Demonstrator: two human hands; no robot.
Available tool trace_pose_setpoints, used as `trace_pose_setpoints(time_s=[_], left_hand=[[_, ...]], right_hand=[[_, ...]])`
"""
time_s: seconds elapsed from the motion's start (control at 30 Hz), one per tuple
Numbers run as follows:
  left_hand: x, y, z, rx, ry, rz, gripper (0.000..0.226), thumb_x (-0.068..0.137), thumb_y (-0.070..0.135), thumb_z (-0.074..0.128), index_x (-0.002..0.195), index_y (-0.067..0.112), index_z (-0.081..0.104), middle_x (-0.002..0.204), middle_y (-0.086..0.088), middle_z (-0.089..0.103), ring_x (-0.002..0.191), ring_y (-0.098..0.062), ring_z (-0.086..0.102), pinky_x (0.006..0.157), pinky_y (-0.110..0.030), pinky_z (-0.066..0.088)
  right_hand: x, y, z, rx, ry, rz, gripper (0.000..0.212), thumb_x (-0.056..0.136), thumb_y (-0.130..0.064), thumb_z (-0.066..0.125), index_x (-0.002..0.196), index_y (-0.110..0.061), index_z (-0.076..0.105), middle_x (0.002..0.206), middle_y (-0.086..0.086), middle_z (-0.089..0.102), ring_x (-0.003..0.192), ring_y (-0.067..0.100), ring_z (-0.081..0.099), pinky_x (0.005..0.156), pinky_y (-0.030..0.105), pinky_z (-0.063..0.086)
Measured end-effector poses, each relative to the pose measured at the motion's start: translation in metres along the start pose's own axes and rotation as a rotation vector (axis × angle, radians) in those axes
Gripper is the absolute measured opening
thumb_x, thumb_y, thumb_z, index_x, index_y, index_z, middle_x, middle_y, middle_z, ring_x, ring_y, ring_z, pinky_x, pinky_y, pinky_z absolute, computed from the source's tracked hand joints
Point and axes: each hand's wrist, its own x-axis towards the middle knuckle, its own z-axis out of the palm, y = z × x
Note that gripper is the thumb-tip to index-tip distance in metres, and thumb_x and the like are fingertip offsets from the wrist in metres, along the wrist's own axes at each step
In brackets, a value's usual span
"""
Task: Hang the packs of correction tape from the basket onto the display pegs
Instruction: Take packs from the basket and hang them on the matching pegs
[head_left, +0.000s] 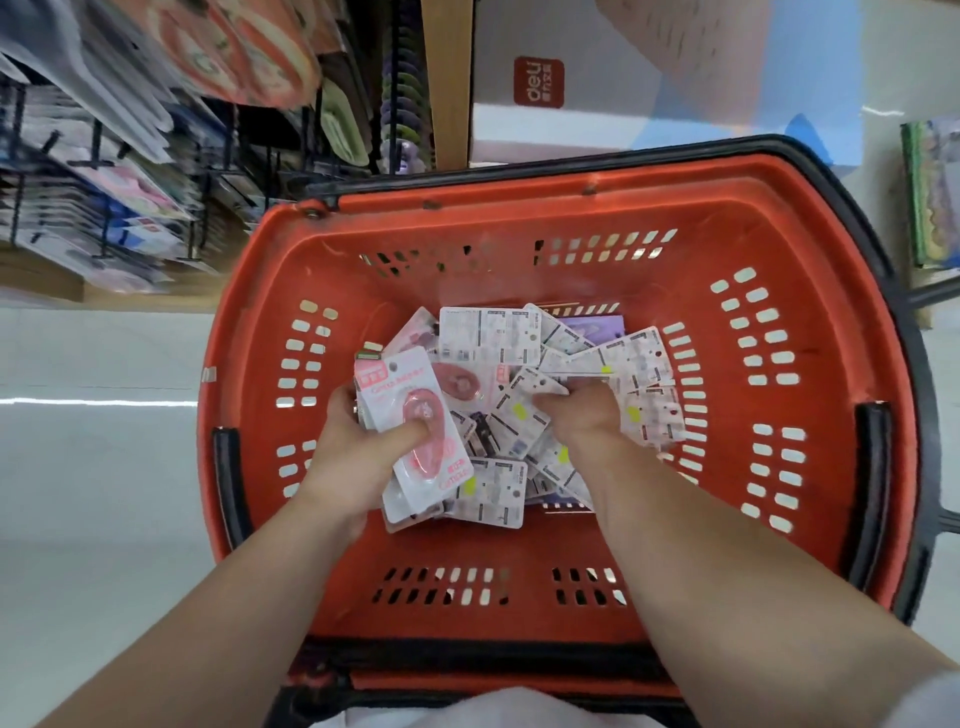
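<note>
A red plastic basket (524, 218) with black handles fills the middle of the view. Several packs of correction tape (488, 338) lie loose in a heap on its bottom, most of them face down. My left hand (358, 447) grips a stack of pink packs (410, 415), thumb pressed on the top one's blister. My right hand (582, 410) reaches into the heap, its fingers curled among the packs and partly hidden. Display pegs (104, 156) with hanging packs stand at the upper left, blurred.
A white carton with a red logo (540, 83) stands behind the basket beside a wooden shelf post (447, 83). Pale floor lies to the left (104, 441). More goods show at the far right edge (935, 192).
</note>
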Motion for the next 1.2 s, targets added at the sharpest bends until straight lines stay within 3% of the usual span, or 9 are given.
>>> trace_pose_setpoints(time_s=[0.17, 0.27, 0.33, 0.4, 0.5, 0.63, 0.8, 1.0, 1.2], left_hand=[[-0.004, 0.003, 0.002, 0.049, 0.037, 0.053, 0.061, 0.083, 0.006, 0.085, 0.126, 0.028, 0.047, 0.112, 0.008, 0.073, 0.085, -0.003, 0.076, 0.059, -0.021, 0.057], [-0.008, 0.010, 0.007, 0.052, 0.037, 0.086, 0.058, 0.083, 0.003, 0.085, 0.120, 0.031, 0.050, 0.111, 0.008, 0.074, 0.091, -0.006, 0.076, 0.060, -0.020, 0.057], [-0.016, 0.018, 0.013, 0.046, 0.019, 0.105, 0.059, 0.082, 0.002, 0.085, 0.119, 0.032, 0.050, 0.111, 0.008, 0.074, 0.088, -0.005, 0.077, 0.061, -0.021, 0.058], [-0.026, 0.025, 0.021, 0.038, -0.006, 0.124, 0.061, 0.082, 0.000, 0.084, 0.122, 0.030, 0.049, 0.110, 0.007, 0.074, 0.082, 0.000, 0.076, 0.058, -0.019, 0.058], [-0.043, 0.033, 0.032, 0.024, -0.044, 0.145, 0.058, 0.081, 0.000, 0.085, 0.117, 0.031, 0.052, 0.111, 0.003, 0.076, 0.085, -0.004, 0.077, 0.066, -0.025, 0.060], [-0.066, 0.042, 0.044, -0.056, -0.081, 0.132, 0.063, 0.077, 0.004, 0.088, 0.127, 0.027, 0.056, 0.111, 0.003, 0.079, 0.095, -0.014, 0.078, 0.079, -0.038, 0.061], [-0.083, 0.055, 0.052, -0.131, -0.081, 0.131, 0.061, 0.066, 0.007, 0.086, 0.119, 0.023, 0.059, 0.105, -0.003, 0.080, 0.091, -0.023, 0.080, 0.078, -0.045, 0.064], [-0.091, 0.055, 0.058, -0.186, -0.111, 0.143, 0.041, 0.088, 0.010, 0.079, 0.121, 0.027, 0.060, 0.104, -0.003, 0.081, 0.091, -0.026, 0.080, 0.079, -0.050, 0.064], [-0.095, 0.054, 0.056, -0.275, -0.142, 0.131, 0.070, 0.069, 0.042, 0.089, 0.131, 0.029, 0.060, 0.117, -0.004, 0.079, 0.103, -0.033, 0.078, 0.095, -0.071, 0.054]], right_hand=[[-0.027, -0.025, -0.007, 0.120, -0.033, -0.071, 0.027, 0.095, -0.020, 0.064, 0.113, -0.001, 0.068, 0.080, 0.008, 0.063, 0.074, 0.027, 0.060, 0.061, 0.027, 0.047], [-0.057, -0.046, -0.031, 0.111, -0.069, -0.168, 0.043, 0.102, -0.021, 0.050, 0.140, 0.000, 0.052, 0.133, 0.020, 0.062, 0.113, 0.032, 0.063, 0.095, 0.043, 0.053], [-0.078, -0.055, -0.049, 0.134, -0.115, -0.254, 0.044, 0.103, -0.020, 0.048, 0.143, -0.003, 0.050, 0.111, 0.001, 0.065, 0.081, 0.008, 0.067, 0.071, 0.030, 0.053], [-0.100, -0.063, -0.062, 0.176, -0.148, -0.304, 0.035, 0.101, -0.020, 0.049, 0.132, -0.007, 0.060, 0.077, -0.007, 0.051, 0.056, 0.008, 0.053, 0.061, 0.024, 0.043], [-0.128, -0.072, -0.073, 0.355, -0.259, -0.271, 0.018, 0.095, -0.029, 0.058, 0.093, -0.029, 0.075, 0.091, 0.010, 0.071, 0.091, 0.032, 0.067, 0.092, 0.043, 0.055], [-0.149, -0.068, -0.079, 0.418, -0.533, -0.194, 0.063, 0.089, -0.070, 0.048, 0.122, -0.021, 0.068, 0.117, 0.012, 0.074, 0.111, 0.034, 0.068, 0.098, 0.051, 0.050], [-0.157, -0.058, -0.091, 0.580, -0.593, -0.247, 0.022, 0.102, -0.026, 0.054, 0.118, -0.024, 0.069, 0.125, 0.025, 0.066, 0.097, 0.033, 0.063, 0.087, 0.046, 0.046], [-0.162, -0.052, -0.092, 0.432, -0.544, -0.333, 0.044, 0.096, -0.029, 0.069, 0.138, -0.037, 0.059, 0.120, -0.013, 0.067, 0.107, 0.009, 0.066, 0.085, 0.032, 0.049], [-0.168, -0.053, -0.092, 0.325, -0.390, -0.458, 0.065, 0.079, -0.026, 0.088, 0.134, -0.042, 0.057, 0.119, -0.005, 0.066, 0.089, 0.000, 0.069, 0.064, 0.016, 0.052]])
